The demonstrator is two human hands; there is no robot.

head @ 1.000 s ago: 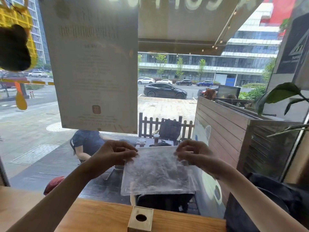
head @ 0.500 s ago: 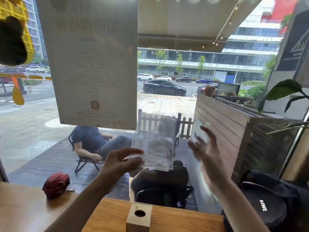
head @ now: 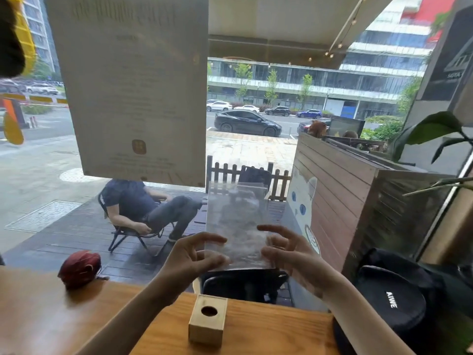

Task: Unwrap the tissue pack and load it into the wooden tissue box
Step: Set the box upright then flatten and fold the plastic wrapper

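Clear tissue pack (head: 236, 221) stands upright, long axis vertical, between both hands (head: 190, 256)

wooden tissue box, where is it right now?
Head view, bottom centre: the wooden tissue box stands on the wooden counter, hole up, below the clear wrapper that both hands hold up.

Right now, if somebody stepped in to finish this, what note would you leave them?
Left hand: pinches the lower left edge of the clear plastic wrapper, held upright in the air.
Right hand: fingers spread at the wrapper's lower right edge; whether it grips is unclear.
Wooden tissue box: on the counter below the hands, round hole up.
Done: cannot tell; no tissues are clearly visible.
Left: load tissues into the box.
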